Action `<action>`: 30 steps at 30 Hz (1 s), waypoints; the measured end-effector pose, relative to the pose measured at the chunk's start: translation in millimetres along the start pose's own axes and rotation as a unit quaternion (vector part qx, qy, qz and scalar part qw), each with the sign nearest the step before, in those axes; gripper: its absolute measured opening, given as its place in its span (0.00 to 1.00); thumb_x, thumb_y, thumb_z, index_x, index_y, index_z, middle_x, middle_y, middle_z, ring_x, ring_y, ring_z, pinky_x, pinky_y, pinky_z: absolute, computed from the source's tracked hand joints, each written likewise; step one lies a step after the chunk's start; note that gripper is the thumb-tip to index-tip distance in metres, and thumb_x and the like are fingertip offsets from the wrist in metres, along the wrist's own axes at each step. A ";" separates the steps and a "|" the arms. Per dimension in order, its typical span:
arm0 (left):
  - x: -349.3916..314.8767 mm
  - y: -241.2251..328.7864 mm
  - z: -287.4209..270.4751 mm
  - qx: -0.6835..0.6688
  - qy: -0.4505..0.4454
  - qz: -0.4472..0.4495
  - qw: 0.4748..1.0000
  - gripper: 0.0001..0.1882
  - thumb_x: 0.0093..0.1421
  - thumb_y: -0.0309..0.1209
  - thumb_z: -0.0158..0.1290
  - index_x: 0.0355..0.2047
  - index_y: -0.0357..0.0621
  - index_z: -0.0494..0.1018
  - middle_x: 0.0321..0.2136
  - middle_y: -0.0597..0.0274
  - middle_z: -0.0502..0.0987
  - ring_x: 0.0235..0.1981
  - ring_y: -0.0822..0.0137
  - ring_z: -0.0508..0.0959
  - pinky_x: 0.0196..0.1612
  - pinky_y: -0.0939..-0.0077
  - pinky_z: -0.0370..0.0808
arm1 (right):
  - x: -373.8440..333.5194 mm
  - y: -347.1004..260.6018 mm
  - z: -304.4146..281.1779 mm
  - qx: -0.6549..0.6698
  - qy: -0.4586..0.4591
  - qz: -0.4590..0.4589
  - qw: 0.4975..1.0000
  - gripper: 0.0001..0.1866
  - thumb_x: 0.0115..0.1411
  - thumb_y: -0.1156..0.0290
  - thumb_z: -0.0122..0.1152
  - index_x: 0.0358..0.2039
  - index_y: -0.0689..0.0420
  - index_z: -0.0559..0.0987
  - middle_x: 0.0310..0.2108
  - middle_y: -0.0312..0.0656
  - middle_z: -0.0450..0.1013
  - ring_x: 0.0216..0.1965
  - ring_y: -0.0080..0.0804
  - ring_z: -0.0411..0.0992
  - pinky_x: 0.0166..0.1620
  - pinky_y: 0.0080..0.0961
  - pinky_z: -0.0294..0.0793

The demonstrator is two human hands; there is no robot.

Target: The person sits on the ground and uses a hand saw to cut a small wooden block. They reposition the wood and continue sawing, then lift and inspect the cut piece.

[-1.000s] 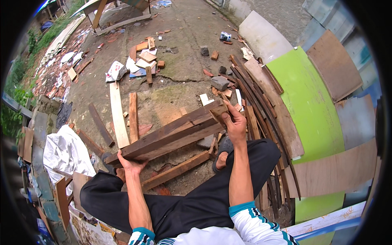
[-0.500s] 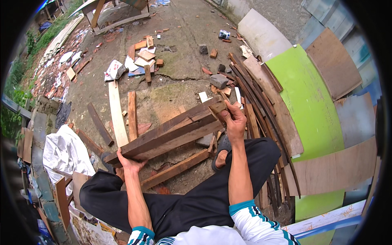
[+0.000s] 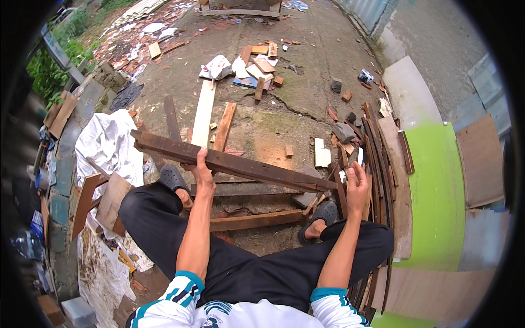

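Observation:
A long dark wooden beam (image 3: 246, 165) slants across in front of me, its left end higher than its right. My left hand (image 3: 201, 170) is wrapped round it left of the middle, the thumb over the top edge. Just beyond the beam's right end, my right hand (image 3: 357, 188) is raised with bent fingers somewhat apart and no clear hold on anything. Below the held beam, between my feet, lie a dark timber (image 3: 246, 189) and a browner timber (image 3: 257, 221).
Several dark strips (image 3: 377, 158) lie along my right, beside a green panel (image 3: 432, 202). Ahead are a pale plank (image 3: 203, 116), a brown batten (image 3: 225, 127) and a pile of wood offcuts (image 3: 262, 65). A white sack (image 3: 109, 145) lies at left; a grey stone (image 3: 344, 132) sits ahead right.
The beam has swung round: its right end dropped and its left end rose. My right hand has come off its right end; my left hand still grips it. The view has shifted.

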State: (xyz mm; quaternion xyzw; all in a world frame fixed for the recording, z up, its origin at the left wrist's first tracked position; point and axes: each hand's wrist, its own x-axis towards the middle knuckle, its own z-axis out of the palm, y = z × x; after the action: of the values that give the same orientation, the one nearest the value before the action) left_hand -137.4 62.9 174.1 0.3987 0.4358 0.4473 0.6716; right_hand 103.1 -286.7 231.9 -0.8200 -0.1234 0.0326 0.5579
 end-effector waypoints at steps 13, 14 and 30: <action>-14.8 -7.9 35.1 0.115 -0.203 0.015 0.972 0.61 0.51 0.52 0.66 0.71 0.39 0.39 0.51 0.47 0.64 0.52 0.54 0.72 0.53 0.57 0.76 | -88.3 -43.5 145.6 -0.159 -0.395 -0.099 0.899 0.42 0.49 0.57 0.77 0.64 0.54 0.73 0.51 0.55 0.80 0.53 0.53 0.78 0.56 0.45 0.77; -14.4 -11.2 32.0 0.114 -0.216 -0.004 0.970 0.61 0.51 0.52 0.66 0.71 0.40 0.39 0.51 0.47 0.64 0.51 0.53 0.73 0.53 0.57 0.76 | -92.5 -43.5 146.9 -0.157 -0.401 -0.077 0.899 0.40 0.50 0.59 0.76 0.64 0.53 0.73 0.49 0.55 0.81 0.52 0.54 0.79 0.55 0.45 0.77; -79.8 -148.1 38.3 0.276 -0.369 -0.057 0.886 0.85 0.40 0.60 0.72 0.73 0.32 0.17 0.73 0.27 0.39 0.74 0.36 0.52 0.73 0.49 0.58 | -128.1 67.5 156.6 -0.128 -0.206 -0.002 0.970 0.33 0.58 0.63 0.69 0.63 0.54 0.69 0.43 0.63 0.80 0.46 0.63 0.79 0.45 0.48 0.79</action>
State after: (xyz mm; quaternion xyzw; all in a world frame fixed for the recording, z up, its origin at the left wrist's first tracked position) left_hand -81.3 -60.1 66.9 0.6784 0.2841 0.0904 0.6715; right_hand -39.5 -198.7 100.0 -0.8598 -0.2406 0.1838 0.4113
